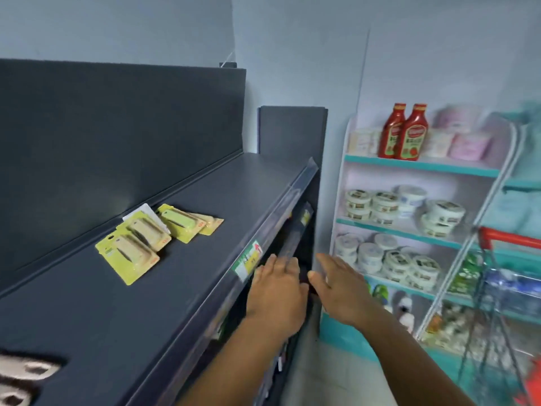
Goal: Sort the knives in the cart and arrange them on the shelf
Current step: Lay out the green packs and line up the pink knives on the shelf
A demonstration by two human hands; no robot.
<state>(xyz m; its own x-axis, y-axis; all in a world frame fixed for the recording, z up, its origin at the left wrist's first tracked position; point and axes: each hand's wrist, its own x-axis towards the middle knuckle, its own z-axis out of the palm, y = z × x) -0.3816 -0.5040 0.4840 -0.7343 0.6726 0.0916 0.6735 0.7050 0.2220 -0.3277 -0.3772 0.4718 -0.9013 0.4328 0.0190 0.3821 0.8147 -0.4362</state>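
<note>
- The bare left forearm (234, 358) rose from the lower edge and reached forward, ending in the left hand (275, 297), seen from the back, palm down, fingers straight and close together.
- The bare right forearm (409, 358) came in from the lower right; the right hand (336, 288) lay flat with extended fingers and thumb spread toward the left hand.
- Both hands were motion-blurred, nearly touching, holding nothing visible.
</note>
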